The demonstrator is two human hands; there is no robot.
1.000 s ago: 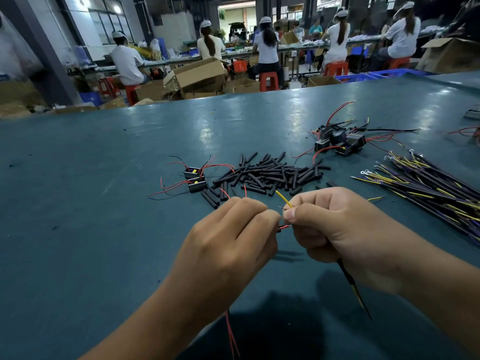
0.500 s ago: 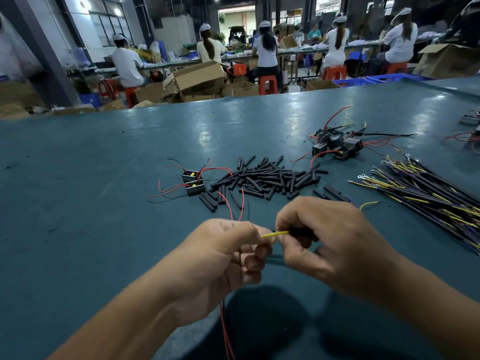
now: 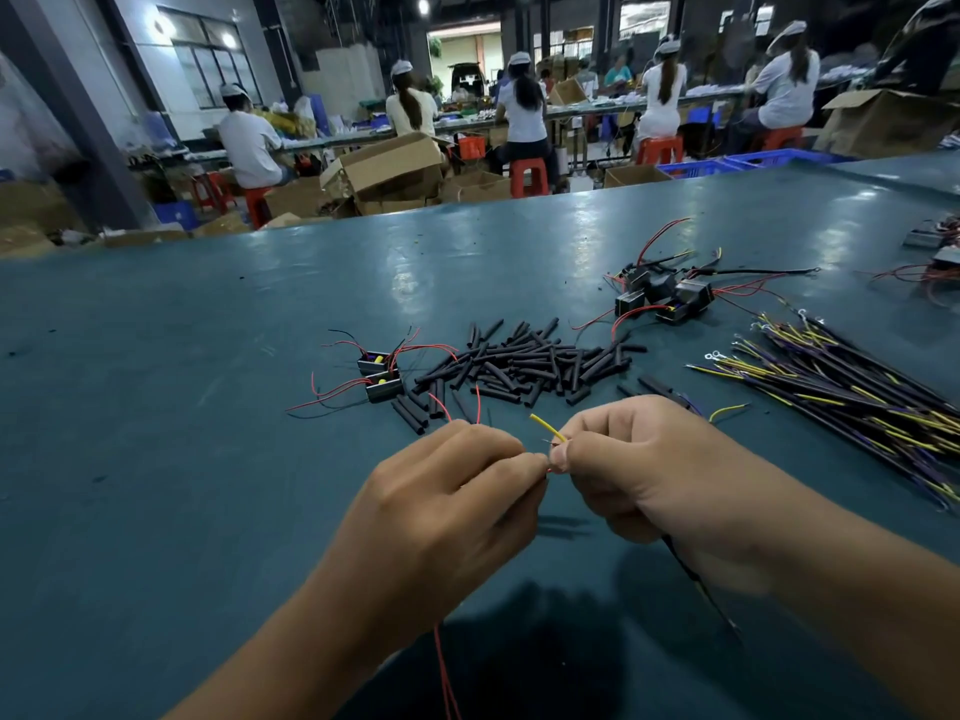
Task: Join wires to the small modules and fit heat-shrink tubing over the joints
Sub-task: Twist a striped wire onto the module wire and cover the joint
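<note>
My left hand (image 3: 452, 491) pinches thin red wires (image 3: 445, 662) that trail down below my wrist and loop up past my knuckles. My right hand (image 3: 644, 470) pinches a yellow wire (image 3: 548, 427) whose free end sticks up to the left; a dark sleeved lead (image 3: 696, 579) hangs under this hand. The fingertips of both hands meet over the table (image 3: 156, 459). A pile of black heat-shrink tubes (image 3: 524, 363) lies just beyond. Two small black modules (image 3: 380, 376) with red leads sit left of the pile. Whether a module is in my left hand is hidden.
A cluster of wired black modules (image 3: 670, 296) lies at the back right. A bundle of black, yellow and purple wires (image 3: 852, 392) with ring terminals spreads along the right. More parts (image 3: 940, 252) sit at the far right edge. Seated workers and cardboard boxes (image 3: 387, 166) fill the room behind.
The yellow wire's end, level between my hands half a second ago, now points up and left. My hands have drawn together so the fingertips touch.
</note>
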